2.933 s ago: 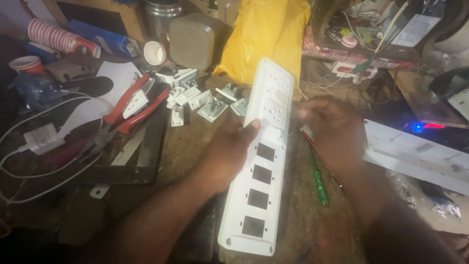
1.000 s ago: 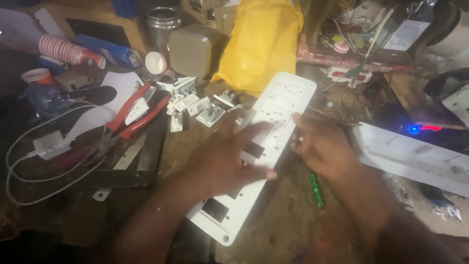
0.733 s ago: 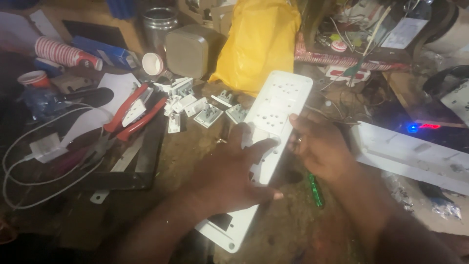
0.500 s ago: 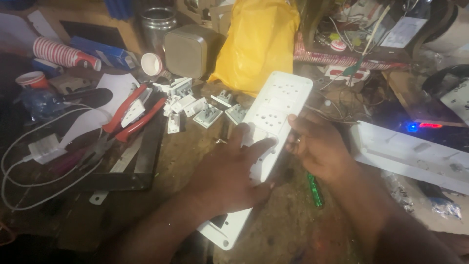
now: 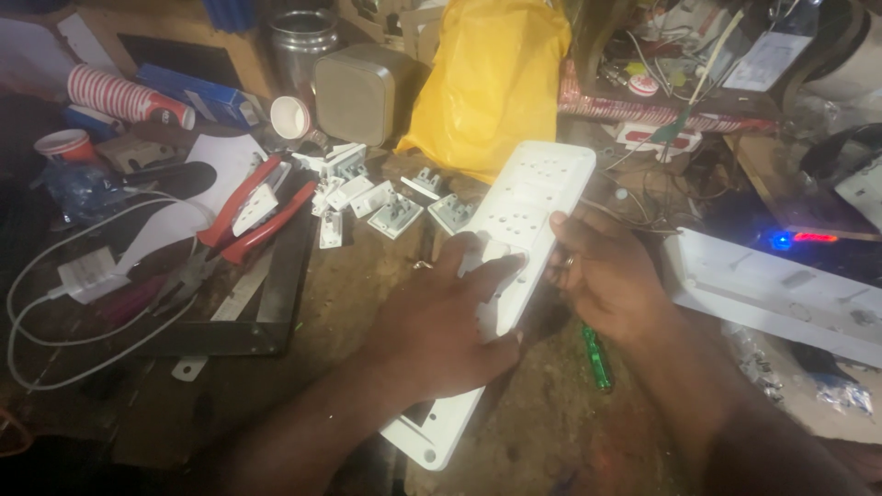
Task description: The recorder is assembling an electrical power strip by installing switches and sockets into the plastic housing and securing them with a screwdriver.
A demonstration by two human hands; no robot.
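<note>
A long white extension-board cover (image 5: 533, 207) with socket holes lies slanted across the wooden bench, its far end up right. My left hand (image 5: 450, 321) lies flat over its middle with fingers pressing on the top face. My right hand (image 5: 602, 276) grips its right edge, a ring on one finger. Several small white socket modules (image 5: 397, 213) lie loose just left of the cover's far end.
Red-handled pliers (image 5: 248, 216) and a white charger with cable (image 5: 83, 276) lie at the left. A green screwdriver (image 5: 597, 358) rests under my right wrist. A yellow bag (image 5: 491, 83), a beige box (image 5: 363, 92) and a second white board (image 5: 781, 294) surround the bench.
The cover has swung from nearly straight to slanted, and my left hand has slid down over its middle. My right hand has stayed on the right edge.
</note>
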